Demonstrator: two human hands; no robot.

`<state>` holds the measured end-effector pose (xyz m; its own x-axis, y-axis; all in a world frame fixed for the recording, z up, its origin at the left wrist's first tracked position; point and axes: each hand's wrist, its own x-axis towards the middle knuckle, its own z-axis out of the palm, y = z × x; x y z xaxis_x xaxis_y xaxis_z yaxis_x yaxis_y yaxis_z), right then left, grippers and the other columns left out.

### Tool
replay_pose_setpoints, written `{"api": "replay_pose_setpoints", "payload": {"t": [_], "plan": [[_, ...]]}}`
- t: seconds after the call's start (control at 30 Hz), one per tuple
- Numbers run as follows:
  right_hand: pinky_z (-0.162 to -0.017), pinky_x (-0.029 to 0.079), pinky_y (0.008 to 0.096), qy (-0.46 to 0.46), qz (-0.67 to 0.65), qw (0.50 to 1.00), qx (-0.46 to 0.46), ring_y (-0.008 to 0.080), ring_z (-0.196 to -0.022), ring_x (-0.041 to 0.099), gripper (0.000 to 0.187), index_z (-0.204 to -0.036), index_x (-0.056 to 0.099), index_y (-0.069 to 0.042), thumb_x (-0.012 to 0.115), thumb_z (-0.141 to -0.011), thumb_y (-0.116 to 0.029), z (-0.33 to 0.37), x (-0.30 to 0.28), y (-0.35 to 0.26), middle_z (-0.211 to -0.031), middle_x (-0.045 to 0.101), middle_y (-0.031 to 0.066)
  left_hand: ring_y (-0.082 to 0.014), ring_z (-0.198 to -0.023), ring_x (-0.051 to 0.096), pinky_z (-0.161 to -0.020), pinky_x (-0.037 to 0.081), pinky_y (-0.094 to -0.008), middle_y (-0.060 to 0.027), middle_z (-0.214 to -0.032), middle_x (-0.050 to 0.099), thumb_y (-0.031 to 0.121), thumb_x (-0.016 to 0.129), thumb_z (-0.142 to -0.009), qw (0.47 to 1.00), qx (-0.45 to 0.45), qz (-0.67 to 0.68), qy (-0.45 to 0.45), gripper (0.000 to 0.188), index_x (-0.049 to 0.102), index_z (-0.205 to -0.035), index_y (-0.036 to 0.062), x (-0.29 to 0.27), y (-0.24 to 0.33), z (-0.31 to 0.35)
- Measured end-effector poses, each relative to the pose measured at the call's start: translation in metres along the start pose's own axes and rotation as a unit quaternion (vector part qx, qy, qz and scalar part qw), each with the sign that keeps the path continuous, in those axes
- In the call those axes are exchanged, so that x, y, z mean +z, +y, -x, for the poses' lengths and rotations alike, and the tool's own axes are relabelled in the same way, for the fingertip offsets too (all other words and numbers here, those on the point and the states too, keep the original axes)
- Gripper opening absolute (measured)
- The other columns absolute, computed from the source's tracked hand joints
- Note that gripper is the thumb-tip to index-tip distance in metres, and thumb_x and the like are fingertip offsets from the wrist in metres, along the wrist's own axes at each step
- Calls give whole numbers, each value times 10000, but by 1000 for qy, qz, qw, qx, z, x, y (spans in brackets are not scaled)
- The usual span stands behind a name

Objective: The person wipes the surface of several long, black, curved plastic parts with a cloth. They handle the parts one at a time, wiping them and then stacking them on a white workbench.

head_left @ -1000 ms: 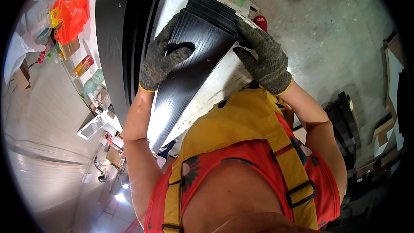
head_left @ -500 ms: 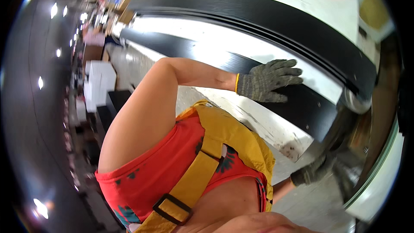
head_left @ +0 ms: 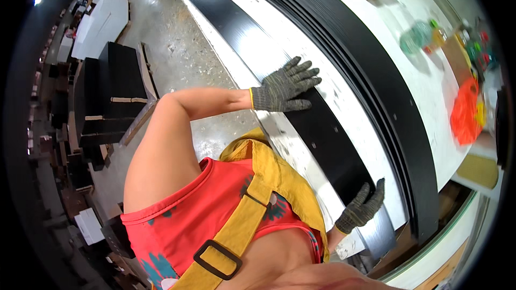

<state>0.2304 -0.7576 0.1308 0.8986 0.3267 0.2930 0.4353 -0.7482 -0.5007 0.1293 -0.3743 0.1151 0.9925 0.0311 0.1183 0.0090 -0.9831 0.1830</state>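
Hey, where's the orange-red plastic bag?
In the head view, the orange-red plastic bag is at far right, by the white table's edge, below the pale green bottle, above and right of the grey-gloved right hand.

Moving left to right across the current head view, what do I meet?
Black boxy stack, left hand in dark knitted glove, right hand in dark knitted glove, pale-green transparent bottle, orange-red plastic bag.

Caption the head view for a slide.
Gloved left hand spread on a black board, gloved right hand near one end.
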Motion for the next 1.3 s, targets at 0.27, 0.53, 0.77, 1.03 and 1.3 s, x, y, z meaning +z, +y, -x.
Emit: {"api": "replay_pose_setpoints", "payload": {"t": [0.27,0.53,0.77,1.03,1.3], "plan": [[-1002,428,487,-37,190,980,-50,348,-1058,621,358,-1209,665,-55,544,-984,-306,18,-1,160,-1131,678,177,-366,-1436,316,-1197,165,-510,-194,-1502,412,560,540,-921,978,-139,-141,67,743,418,-1455,58,35,-41,17],[-1036,419,490,-48,164,984,-52,366,-1141,591,406,-1212,654,-29,521,-988,-340,12,32,134,-1178,660,181,-352,-1430,326,-1196,189,-496,-169,-1518,397,533,419,-983,954,-190,-212,90,651,418,-1463,93,49,-119,16],[-1109,340,511,-109,32,964,-241,354,-1208,544,487,-1340,550,-49,620,-925,-296,-14,121,-36,-1293,596,170,-341,-1447,300,-1216,141,-486,-162,-1542,363,605,355,-983,973,-146,-171,44,711,371,-1494,111,38,-143,25],[-1059,377,478,-126,88,975,-159,349,-1178,559,412,-1295,602,-34,513,-970,-270,-20,138,-30,-1253,638,148,-317,-1419,344,-1191,201,-453,-172,-1501,413,562,433,-970,943,-192,-260,79,680,405,-1474,107,-22,-325,67],[-1010,402,472,-134,130,977,-99,331,-1105,581,381,-1217,644,-43,455,-1000,-293,-12,133,-18,-1151,667,142,-406,-1370,376,-1153,228,-532,-231,-1424,479,359,513,-938,883,-376,-256,113,543,493,-1393,62,-76,-512,93]]}}
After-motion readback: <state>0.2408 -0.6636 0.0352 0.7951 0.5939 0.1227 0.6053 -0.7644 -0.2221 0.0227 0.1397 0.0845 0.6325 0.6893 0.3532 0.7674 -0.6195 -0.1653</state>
